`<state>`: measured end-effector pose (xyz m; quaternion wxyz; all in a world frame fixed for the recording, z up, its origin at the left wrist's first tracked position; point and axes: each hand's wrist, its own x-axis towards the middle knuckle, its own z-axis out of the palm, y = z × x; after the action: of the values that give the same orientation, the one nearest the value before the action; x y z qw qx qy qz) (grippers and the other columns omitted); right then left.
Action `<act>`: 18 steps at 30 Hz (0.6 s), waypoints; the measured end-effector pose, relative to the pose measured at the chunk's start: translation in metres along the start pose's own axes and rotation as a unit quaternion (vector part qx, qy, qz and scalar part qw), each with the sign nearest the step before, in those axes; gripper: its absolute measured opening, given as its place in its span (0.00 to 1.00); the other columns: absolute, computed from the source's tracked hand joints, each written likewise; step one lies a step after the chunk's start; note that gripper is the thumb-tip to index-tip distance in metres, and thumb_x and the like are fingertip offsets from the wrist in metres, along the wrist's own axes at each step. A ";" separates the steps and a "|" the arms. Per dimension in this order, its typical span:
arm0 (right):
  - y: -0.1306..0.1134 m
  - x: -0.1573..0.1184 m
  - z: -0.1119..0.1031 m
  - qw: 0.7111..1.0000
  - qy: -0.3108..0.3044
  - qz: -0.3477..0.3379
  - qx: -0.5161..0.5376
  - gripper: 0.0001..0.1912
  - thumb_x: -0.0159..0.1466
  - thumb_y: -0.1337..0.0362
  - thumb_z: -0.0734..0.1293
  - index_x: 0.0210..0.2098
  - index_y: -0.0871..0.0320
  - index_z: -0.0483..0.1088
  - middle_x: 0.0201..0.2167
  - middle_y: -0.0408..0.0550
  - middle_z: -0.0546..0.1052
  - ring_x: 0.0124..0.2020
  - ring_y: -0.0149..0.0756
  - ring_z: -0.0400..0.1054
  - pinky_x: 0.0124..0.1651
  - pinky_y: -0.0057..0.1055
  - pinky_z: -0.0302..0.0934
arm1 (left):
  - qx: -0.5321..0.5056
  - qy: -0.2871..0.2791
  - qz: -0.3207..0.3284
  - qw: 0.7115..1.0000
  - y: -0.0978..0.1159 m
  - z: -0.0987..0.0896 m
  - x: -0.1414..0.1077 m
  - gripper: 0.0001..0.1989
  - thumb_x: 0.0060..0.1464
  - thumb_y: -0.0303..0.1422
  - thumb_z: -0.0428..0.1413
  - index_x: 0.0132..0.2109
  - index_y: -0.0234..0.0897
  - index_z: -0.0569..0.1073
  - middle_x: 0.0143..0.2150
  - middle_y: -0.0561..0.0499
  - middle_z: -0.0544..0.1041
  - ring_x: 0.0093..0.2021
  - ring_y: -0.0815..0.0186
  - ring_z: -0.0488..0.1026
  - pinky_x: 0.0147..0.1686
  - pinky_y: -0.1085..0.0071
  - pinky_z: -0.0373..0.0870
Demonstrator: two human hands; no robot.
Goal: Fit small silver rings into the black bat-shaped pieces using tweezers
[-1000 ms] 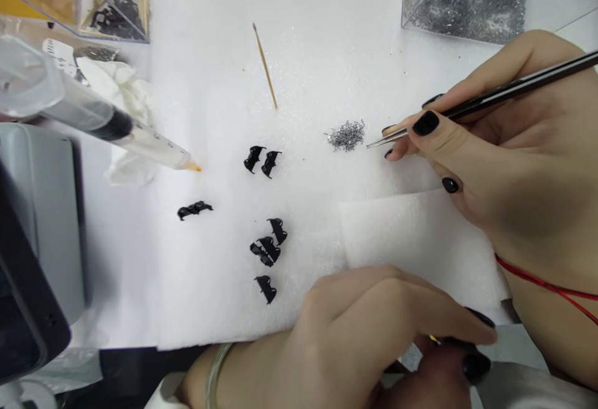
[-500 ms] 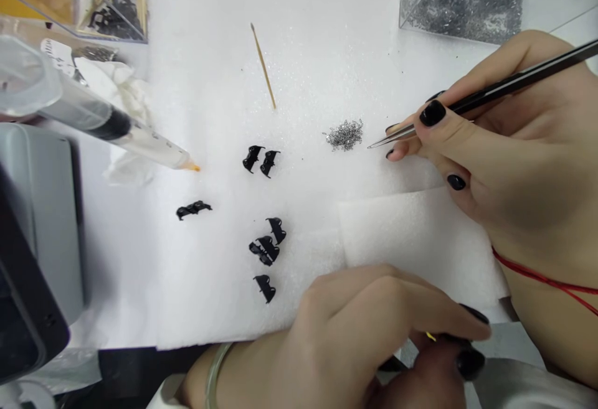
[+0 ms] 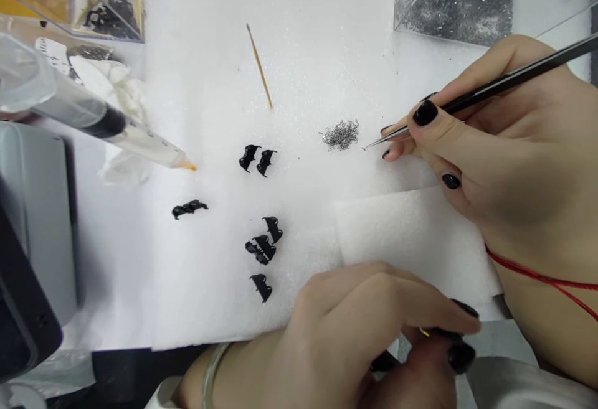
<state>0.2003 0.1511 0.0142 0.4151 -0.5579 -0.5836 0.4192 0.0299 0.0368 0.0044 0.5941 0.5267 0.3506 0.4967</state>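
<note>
My right hand (image 3: 495,129) grips black-handled tweezers (image 3: 509,82) like a pen. A tiny wire loop (image 3: 363,149) is at their fine metal tips, just right of a small pile of similar metal bits (image 3: 341,135). Low in the view, my left hand (image 3: 374,328) is closed, with thumb and index finger pinched together. Between them shows a small black piece (image 3: 445,334) with a yellow glint, mostly hidden by the fingers. Several toothed black pieces, like halves of small claw clips (image 3: 265,247), lie on the white padded sheet (image 3: 210,297), two of them side by side (image 3: 266,163).
A thin wooden stick (image 3: 260,66) lies on the sheet. At left, a syringe (image 3: 126,132) with an orange tip points toward the middle. Clear boxes stand at upper left (image 3: 112,35) and upper right (image 3: 453,7). A dark-edged device (image 3: 35,315) sits at lower left.
The whole view has shifted slightly left. My right hand's tweezers have tipped a little, and a tiny loop now shows at their tips. My left hand keeps its pinch.
</note>
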 end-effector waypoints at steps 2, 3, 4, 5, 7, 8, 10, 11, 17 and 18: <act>0.000 0.000 0.000 1.000 -0.005 0.000 0.000 0.12 0.67 0.73 0.75 0.36 0.50 0.71 0.30 0.35 0.81 0.27 0.32 0.78 0.37 0.38 0.80 | -0.009 0.003 0.007 1.000 -0.001 0.001 0.000 0.17 0.56 0.13 0.60 0.50 0.33 0.78 0.40 0.46 0.85 0.36 0.67 0.83 0.41 0.79 0.83; -0.001 0.001 -0.001 1.000 -0.008 0.000 -0.002 0.12 0.68 0.72 0.75 0.36 0.50 0.71 0.30 0.36 0.81 0.28 0.33 0.79 0.37 0.38 0.80 | -0.012 0.005 0.009 1.000 -0.002 0.002 0.000 0.17 0.56 0.13 0.60 0.50 0.33 0.78 0.40 0.46 0.85 0.35 0.67 0.83 0.40 0.79 0.83; -0.001 0.001 -0.001 1.000 -0.009 -0.002 -0.002 0.12 0.68 0.72 0.75 0.36 0.50 0.71 0.30 0.36 0.82 0.30 0.34 0.80 0.37 0.38 0.80 | -0.015 0.008 0.012 1.000 -0.002 0.003 0.000 0.17 0.56 0.13 0.60 0.49 0.33 0.78 0.39 0.46 0.85 0.34 0.67 0.83 0.38 0.78 0.83; -0.001 0.001 -0.002 1.000 -0.008 -0.003 0.001 0.12 0.68 0.72 0.75 0.36 0.50 0.71 0.30 0.37 0.82 0.31 0.35 0.81 0.37 0.38 0.80 | -0.017 0.011 0.012 1.000 -0.002 0.004 0.000 0.17 0.56 0.13 0.59 0.49 0.33 0.78 0.39 0.46 0.85 0.33 0.67 0.83 0.37 0.78 0.83; -0.001 0.000 -0.002 1.000 -0.005 -0.002 0.009 0.12 0.67 0.72 0.76 0.35 0.51 0.71 0.29 0.37 0.81 0.30 0.35 0.81 0.37 0.38 0.80 | -0.017 0.021 0.004 1.000 -0.001 0.006 -0.001 0.18 0.56 0.13 0.59 0.49 0.34 0.78 0.39 0.46 0.85 0.33 0.66 0.83 0.37 0.77 0.83; -0.001 0.000 -0.002 1.000 -0.005 0.001 0.014 0.13 0.67 0.72 0.76 0.35 0.51 0.72 0.29 0.37 0.81 0.30 0.35 0.80 0.37 0.38 0.80 | -0.015 0.024 -0.003 1.000 -0.001 0.007 -0.001 0.18 0.56 0.13 0.60 0.49 0.35 0.78 0.39 0.47 0.85 0.34 0.66 0.83 0.38 0.77 0.83; 0.000 0.000 -0.001 1.000 -0.006 0.004 0.023 0.13 0.67 0.72 0.77 0.34 0.51 0.72 0.29 0.37 0.81 0.29 0.34 0.79 0.38 0.39 0.81 | -0.013 0.025 -0.021 0.999 0.000 0.007 -0.002 0.18 0.56 0.14 0.61 0.49 0.36 0.78 0.41 0.48 0.86 0.35 0.66 0.84 0.40 0.78 0.83; 0.000 0.000 -0.001 1.000 -0.007 0.005 0.026 0.13 0.67 0.73 0.77 0.34 0.51 0.72 0.29 0.37 0.81 0.29 0.34 0.79 0.39 0.39 0.82 | -0.012 0.023 -0.029 0.999 0.001 0.007 -0.003 0.18 0.56 0.14 0.61 0.49 0.37 0.78 0.41 0.49 0.86 0.36 0.67 0.84 0.41 0.78 0.83; -0.003 0.000 -0.002 0.999 -0.008 -0.003 0.040 0.14 0.68 0.75 0.73 0.34 0.51 0.71 0.30 0.37 0.81 0.34 0.35 0.82 0.42 0.36 0.82 | -0.012 0.027 -0.043 0.999 0.005 0.002 -0.006 0.19 0.58 0.14 0.61 0.51 0.39 0.79 0.42 0.50 0.86 0.38 0.66 0.85 0.43 0.77 0.85; -0.006 0.000 -0.004 0.999 -0.003 -0.008 0.049 0.14 0.69 0.76 0.72 0.35 0.51 0.71 0.30 0.38 0.81 0.36 0.36 0.83 0.42 0.36 0.82 | -0.017 0.019 -0.055 0.998 0.005 0.001 -0.007 0.19 0.60 0.14 0.60 0.52 0.39 0.79 0.43 0.49 0.85 0.38 0.66 0.85 0.42 0.76 0.86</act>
<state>0.2029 0.1507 0.0208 0.4434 -0.5314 -0.5680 0.4454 0.0280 0.0300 0.0090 0.6223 0.4869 0.3823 0.4790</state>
